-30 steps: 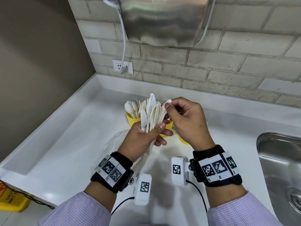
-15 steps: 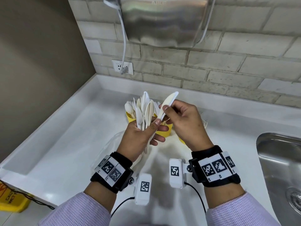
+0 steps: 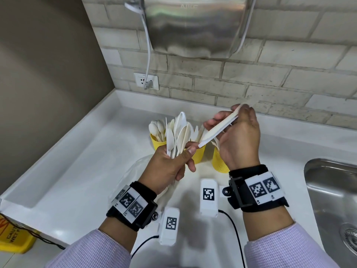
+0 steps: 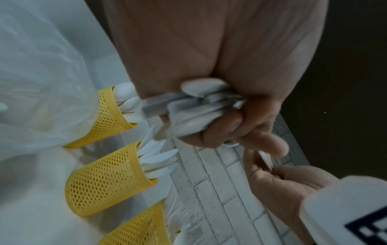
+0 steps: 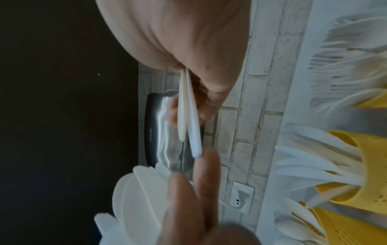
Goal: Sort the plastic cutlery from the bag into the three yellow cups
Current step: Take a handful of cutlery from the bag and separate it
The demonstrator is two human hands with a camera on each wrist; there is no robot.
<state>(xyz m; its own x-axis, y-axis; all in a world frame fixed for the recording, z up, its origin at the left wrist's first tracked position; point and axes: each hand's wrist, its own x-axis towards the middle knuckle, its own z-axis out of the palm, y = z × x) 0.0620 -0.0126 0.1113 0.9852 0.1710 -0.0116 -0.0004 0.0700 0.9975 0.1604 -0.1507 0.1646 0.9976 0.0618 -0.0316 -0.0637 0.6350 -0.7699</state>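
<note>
White table (image 3: 81, 171) under a brick wall, with three yellow cups (image 4: 104, 180) lined up and already stuffed with cutlery. Left hand (image 3: 168, 167) fingers are clenched round a mixed bundle of cutlery (image 3: 178, 136). Right hand (image 3: 239, 138) pinches two white pieces (image 3: 218, 128) by one end, their other ends nearly touching the left thumb.

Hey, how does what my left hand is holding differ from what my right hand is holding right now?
The left hand grips a fanned bundle of cutlery, many pieces standing roughly upright. The right hand pinches just two slim pieces, pressed together and slanting down toward the left thumb. The bundle shows spoon bowls and a serrated knife tip; what kind the two pieces are cannot be told. Both are white plastic, held above the counter in front of the yellow cups.
</note>
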